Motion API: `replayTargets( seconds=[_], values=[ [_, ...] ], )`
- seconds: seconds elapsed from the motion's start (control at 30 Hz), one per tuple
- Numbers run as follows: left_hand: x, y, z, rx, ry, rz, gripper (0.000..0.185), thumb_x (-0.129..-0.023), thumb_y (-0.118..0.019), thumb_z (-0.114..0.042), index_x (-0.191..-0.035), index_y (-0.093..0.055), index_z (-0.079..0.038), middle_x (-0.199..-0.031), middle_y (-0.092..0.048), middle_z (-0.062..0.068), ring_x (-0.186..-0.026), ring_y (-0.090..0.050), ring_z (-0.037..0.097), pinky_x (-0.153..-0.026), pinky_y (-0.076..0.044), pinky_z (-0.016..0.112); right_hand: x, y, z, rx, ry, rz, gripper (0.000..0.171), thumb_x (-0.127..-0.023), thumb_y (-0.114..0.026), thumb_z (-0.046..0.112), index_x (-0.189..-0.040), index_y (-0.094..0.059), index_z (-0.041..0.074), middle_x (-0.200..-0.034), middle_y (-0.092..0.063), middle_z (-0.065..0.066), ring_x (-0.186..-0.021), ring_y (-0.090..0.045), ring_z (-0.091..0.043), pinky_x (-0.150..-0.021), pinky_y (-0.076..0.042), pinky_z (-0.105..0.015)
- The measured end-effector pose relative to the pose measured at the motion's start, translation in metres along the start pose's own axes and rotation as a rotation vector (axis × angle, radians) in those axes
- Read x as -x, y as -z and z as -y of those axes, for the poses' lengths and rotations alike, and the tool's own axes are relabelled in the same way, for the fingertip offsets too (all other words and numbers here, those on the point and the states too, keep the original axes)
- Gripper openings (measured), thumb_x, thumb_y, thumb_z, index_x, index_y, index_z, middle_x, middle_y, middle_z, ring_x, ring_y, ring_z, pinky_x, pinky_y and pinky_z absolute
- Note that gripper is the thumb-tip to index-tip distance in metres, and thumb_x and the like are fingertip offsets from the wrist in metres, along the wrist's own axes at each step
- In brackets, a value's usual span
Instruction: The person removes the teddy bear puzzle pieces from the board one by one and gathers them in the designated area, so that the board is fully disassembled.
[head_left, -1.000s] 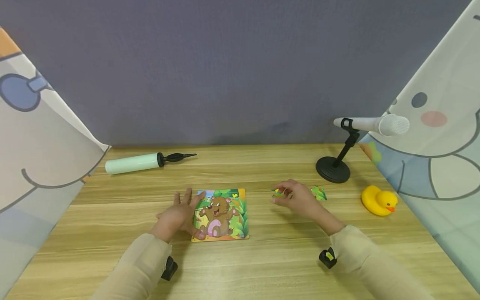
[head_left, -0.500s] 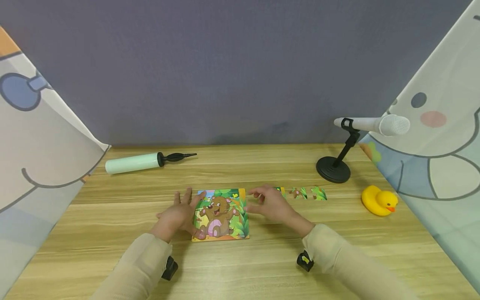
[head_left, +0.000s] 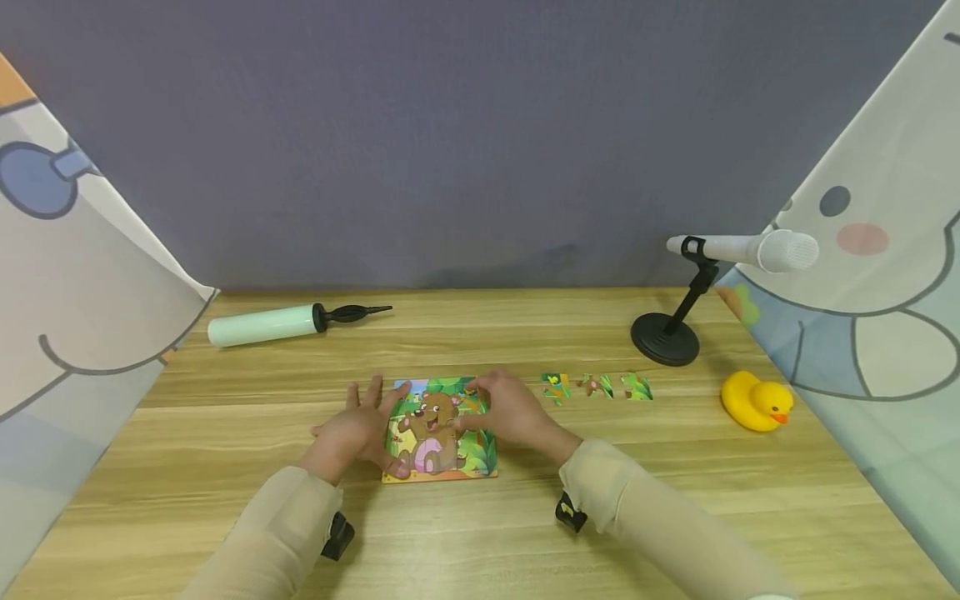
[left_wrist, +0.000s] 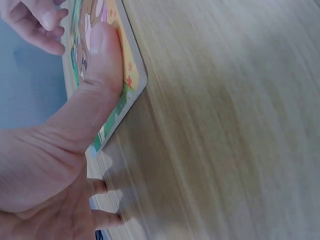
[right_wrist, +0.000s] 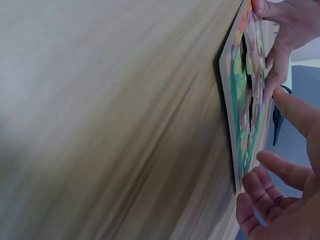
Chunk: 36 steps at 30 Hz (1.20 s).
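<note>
A square bear jigsaw puzzle (head_left: 435, 437) lies flat on the table in the head view. Spread fingers of my left hand (head_left: 358, 433) rest along its left side, with the thumb on its lower left corner; in the left wrist view this thumb (left_wrist: 104, 60) presses on the board's border. Over the upper right part of the puzzle is my right hand (head_left: 516, 408), thumb and index finger apart. No piece shows between those fingers in the right wrist view, where the right hand (right_wrist: 287, 195) hovers by the board's edge.
Three loose jigsaw pieces lie in a row right of the puzzle: a left one (head_left: 556, 386), a middle one (head_left: 596, 385) and a right one (head_left: 637, 387). Farther off are a pale green hand pump (head_left: 262, 326), a microphone on a stand (head_left: 675, 333) and a yellow rubber duck (head_left: 756, 402).
My right hand has moved left from the loose pieces to above the puzzle, uncovering the left and middle pieces. The left hand has stayed where it was.
</note>
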<state>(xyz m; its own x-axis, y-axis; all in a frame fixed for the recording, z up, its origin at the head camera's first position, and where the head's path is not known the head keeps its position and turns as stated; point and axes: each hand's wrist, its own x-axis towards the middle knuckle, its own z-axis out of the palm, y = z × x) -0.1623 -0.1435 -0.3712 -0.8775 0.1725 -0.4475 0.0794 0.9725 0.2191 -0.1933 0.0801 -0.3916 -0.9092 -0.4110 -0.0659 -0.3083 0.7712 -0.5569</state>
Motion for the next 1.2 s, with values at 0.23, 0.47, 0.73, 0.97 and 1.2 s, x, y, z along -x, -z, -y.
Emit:
replayTargets(
  seconds=[0.23, 0.47, 0.73, 0.97, 1.2],
  values=[
    [-0.001, 0.0, 0.001, -0.006, 0.005, 0.011, 0.125, -0.049, -0.078, -0.056, -0.147, -0.008, -0.02, -0.149, 0.004, 0.023, -0.13, 0.004, 0.051, -0.067, -0.026, 0.08, -0.006, -0.008, 0.01, 0.169, -0.048, -0.001, 0.073, -0.065, -0.069, 0.061, -0.12, -0.06, 0.014, -0.121, -0.051, -0.007, -0.102, -0.053, -0.024, -0.077, -0.049, -0.036],
    [-0.001, -0.001, 0.002, -0.001, 0.003, 0.004, 0.126, -0.049, -0.078, -0.056, -0.147, -0.008, -0.02, -0.148, 0.003, 0.023, -0.13, 0.003, 0.051, -0.066, -0.025, 0.08, -0.007, -0.013, 0.017, 0.293, 0.016, -0.045, 0.073, -0.062, -0.072, 0.061, -0.116, -0.062, 0.013, -0.114, -0.053, -0.007, -0.098, -0.052, -0.021, -0.08, -0.047, -0.036],
    [-0.001, -0.001, 0.002, -0.009, -0.004, -0.007, 0.126, -0.048, -0.078, -0.057, -0.147, -0.009, -0.019, -0.148, 0.002, 0.024, -0.13, 0.002, 0.052, -0.065, -0.026, 0.08, -0.013, -0.014, 0.017, 0.284, -0.019, -0.013, 0.069, -0.058, -0.074, 0.061, -0.109, -0.062, 0.016, -0.099, -0.048, 0.0, -0.081, -0.048, -0.014, -0.069, -0.045, -0.029],
    [-0.001, -0.002, 0.002, -0.016, 0.004, 0.0, 0.125, -0.049, -0.077, -0.057, -0.147, -0.009, -0.02, -0.148, 0.002, 0.023, -0.13, 0.002, 0.051, -0.065, -0.027, 0.08, -0.016, -0.015, 0.015, 0.269, -0.031, 0.006, 0.071, -0.057, -0.076, 0.059, -0.112, -0.057, 0.017, -0.098, -0.041, 0.002, -0.085, -0.042, -0.014, -0.081, -0.039, -0.032],
    [-0.003, -0.002, 0.002, -0.02, 0.002, -0.003, 0.127, -0.048, -0.077, -0.058, -0.147, -0.008, -0.02, -0.148, 0.001, 0.024, -0.13, 0.002, 0.052, -0.065, -0.027, 0.08, -0.016, -0.013, 0.018, 0.281, -0.018, -0.006, 0.068, -0.057, -0.077, 0.057, -0.108, -0.061, 0.014, -0.094, -0.04, 0.003, -0.083, -0.039, -0.015, -0.073, -0.034, -0.028]
  ],
)
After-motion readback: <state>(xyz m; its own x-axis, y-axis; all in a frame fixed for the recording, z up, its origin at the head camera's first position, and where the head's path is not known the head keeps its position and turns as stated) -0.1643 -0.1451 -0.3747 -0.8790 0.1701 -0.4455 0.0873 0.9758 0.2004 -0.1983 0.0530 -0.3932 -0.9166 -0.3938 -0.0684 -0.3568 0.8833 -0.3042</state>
